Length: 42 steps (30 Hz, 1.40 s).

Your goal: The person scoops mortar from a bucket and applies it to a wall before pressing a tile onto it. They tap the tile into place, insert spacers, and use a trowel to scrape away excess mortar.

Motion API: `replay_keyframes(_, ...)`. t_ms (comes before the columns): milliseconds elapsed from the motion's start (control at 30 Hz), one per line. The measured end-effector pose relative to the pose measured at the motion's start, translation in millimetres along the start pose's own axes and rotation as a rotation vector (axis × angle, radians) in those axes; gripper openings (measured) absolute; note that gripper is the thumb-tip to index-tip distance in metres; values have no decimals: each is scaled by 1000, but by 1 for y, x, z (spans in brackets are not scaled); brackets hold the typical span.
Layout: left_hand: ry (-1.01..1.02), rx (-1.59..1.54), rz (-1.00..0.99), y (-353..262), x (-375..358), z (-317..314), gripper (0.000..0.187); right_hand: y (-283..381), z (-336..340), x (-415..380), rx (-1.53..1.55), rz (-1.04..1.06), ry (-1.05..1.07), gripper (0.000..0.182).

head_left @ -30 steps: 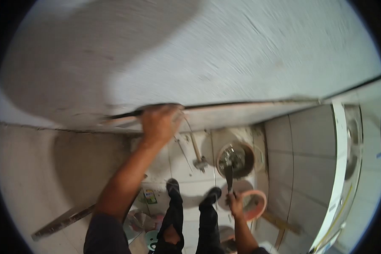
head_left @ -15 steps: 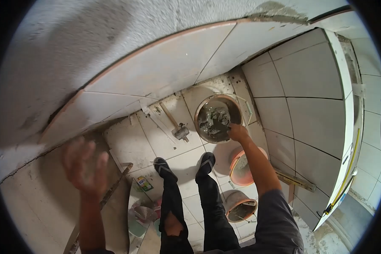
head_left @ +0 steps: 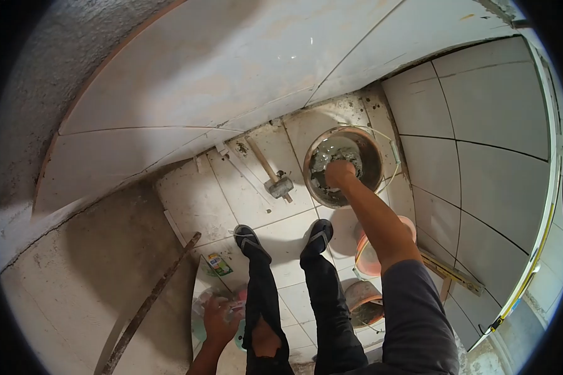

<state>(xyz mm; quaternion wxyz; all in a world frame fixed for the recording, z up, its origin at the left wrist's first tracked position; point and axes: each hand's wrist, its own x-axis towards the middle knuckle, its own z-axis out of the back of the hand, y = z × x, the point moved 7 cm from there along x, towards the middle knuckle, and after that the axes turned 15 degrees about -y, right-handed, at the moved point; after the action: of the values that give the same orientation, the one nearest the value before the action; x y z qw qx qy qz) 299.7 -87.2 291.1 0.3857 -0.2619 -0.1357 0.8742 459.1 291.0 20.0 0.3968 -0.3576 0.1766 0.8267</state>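
My right hand (head_left: 339, 174) is down inside a bucket (head_left: 376, 164), closed over wet grey mortar (head_left: 347, 153). It grips a trowel, now mostly hidden beneath the hand. My left hand (head_left: 221, 320) hangs low beside my left knee with its fingers loosely apart and holds nothing that I can see. Below it, partly covered, are pink and green items on the floor. A mallet (head_left: 278, 185) with a wooden handle lies on the tiles to the left of the bucket.
Two more buckets, an orange one (head_left: 370, 259) and a smaller one (head_left: 361, 294), stand by my right leg. A spirit level (head_left: 450, 272) leans near the right tiled wall (head_left: 491, 169). A long bar (head_left: 147, 306) lies at left. A green-yellow packet (head_left: 219, 264) rests on the floor.
My left hand has dropped from the raised left side to beside my knee. My right hand has moved from the bucket's near rim further in over the mortar. The view has shifted.
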Motion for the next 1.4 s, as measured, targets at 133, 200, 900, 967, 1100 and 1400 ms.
replay_keyframes(133,-27,-22,32,19,-12,1,26,-9,-5,15,79,-72,-114,25)
replay_keyframes(200,1,41,70,24,-14,1,26,1,-3,15,40,6,-101,25)
replay_keyframes(900,111,-13,125,11,-16,-62,22,-41,-5,8,82,308,-105,45)
replay_keyframes(967,106,-45,98,5,-17,-65,23,-44,5,12,109,392,-120,46)
replay_keyframes(1100,111,-10,35,4,-21,-71,24,-60,-11,33,383,310,136,48)
replay_keyframes(1400,54,9,227,1,-18,-61,25,-82,-78,5,981,137,256,41)
